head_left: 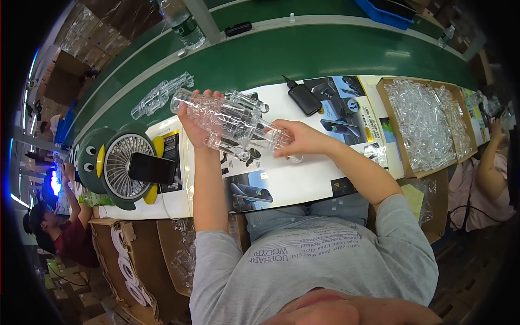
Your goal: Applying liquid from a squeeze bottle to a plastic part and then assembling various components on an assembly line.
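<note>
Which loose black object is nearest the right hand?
The pointed device, beyond the right hand; the phone at the fan and slim black item are farther away.

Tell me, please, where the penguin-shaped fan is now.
In the head view, the penguin-shaped fan is on the left side, to the lower left of the person's left hand, with a black smartphone in front of it.

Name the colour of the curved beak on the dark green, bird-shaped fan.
The curved beak is yellow; it shows best in the head view.
</note>
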